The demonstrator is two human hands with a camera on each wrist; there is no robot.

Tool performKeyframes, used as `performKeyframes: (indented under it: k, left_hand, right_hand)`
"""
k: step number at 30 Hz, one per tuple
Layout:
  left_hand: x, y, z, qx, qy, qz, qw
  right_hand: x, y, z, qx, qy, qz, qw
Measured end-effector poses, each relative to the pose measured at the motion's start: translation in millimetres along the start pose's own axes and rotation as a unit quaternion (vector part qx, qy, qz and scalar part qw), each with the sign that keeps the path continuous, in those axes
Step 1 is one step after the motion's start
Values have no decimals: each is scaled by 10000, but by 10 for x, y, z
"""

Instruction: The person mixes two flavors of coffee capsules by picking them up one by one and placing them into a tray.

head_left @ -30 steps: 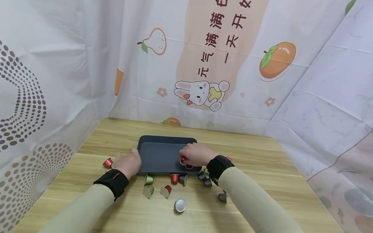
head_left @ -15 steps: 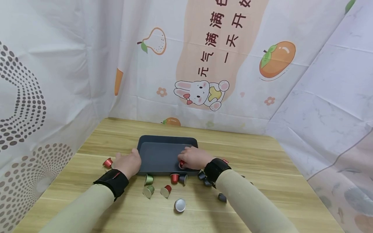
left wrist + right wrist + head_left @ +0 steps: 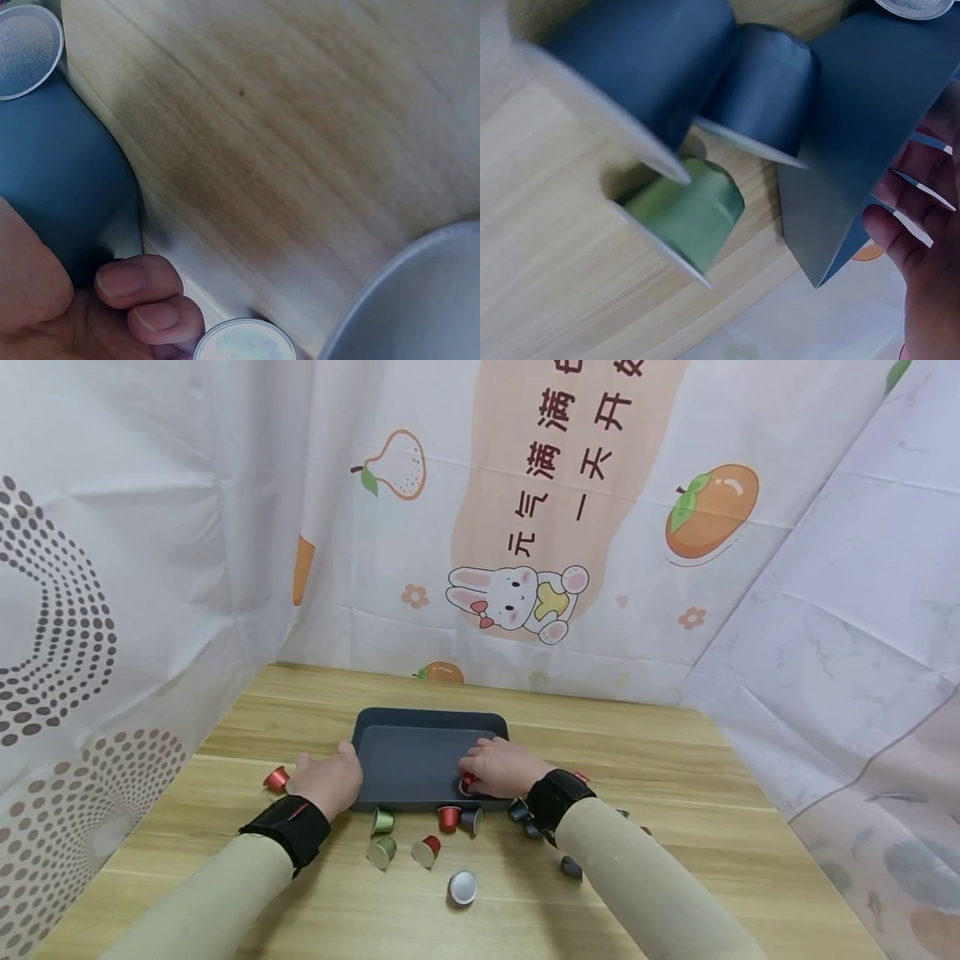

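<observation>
A dark blue-grey tray (image 3: 408, 760) lies on the wooden table. My left hand (image 3: 330, 779) grips its left edge; in the left wrist view the curled fingers (image 3: 124, 280) meet the tray wall (image 3: 67, 165). Inside the tray's front right corner, my right hand (image 3: 504, 767) pinches a red coffee capsule (image 3: 468, 782) low over the bottom. The fingers hide part of this capsule and that corner. In the right wrist view, the right fingers (image 3: 892, 236) show behind the tray's wall (image 3: 847, 135). A red capsule (image 3: 277, 779) lies left of my left hand.
Along the tray's front lie green capsules (image 3: 382, 822), a red one (image 3: 449, 818) and a dark one (image 3: 471, 820). Nearer are a red capsule (image 3: 427, 851) and one with its silver lid up (image 3: 462, 887). Dark capsules (image 3: 572, 867) lie around my right forearm. A printed curtain (image 3: 360, 643) hangs behind.
My right hand has shifted slightly left and down with the red capsule, and now covers another red capsule seen in the tray earlier. My left hand has stayed at the tray's edge.
</observation>
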State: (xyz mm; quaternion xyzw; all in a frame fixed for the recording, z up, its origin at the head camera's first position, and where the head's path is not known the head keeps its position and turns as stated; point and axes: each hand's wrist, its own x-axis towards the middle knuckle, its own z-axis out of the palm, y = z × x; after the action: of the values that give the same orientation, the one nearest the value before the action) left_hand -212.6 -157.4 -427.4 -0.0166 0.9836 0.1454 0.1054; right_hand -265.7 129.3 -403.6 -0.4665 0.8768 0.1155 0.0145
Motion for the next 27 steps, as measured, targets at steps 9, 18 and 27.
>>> performKeyframes:
  k: [9, 18, 27]
  left_hand:
    - [-10, -2, -6, 294, 40, 221, 9993]
    - [13, -13, 24, 128, 129, 110, 9998]
    - [12, -4, 28, 2, 120, -10, 9999]
  right_hand:
    - [-66, 39, -66, 118, 327, 0, 9994]
    - [-172, 176, -183, 271, 696, -79, 9972]
    - [-341, 303, -361, 493, 969, 0, 9941]
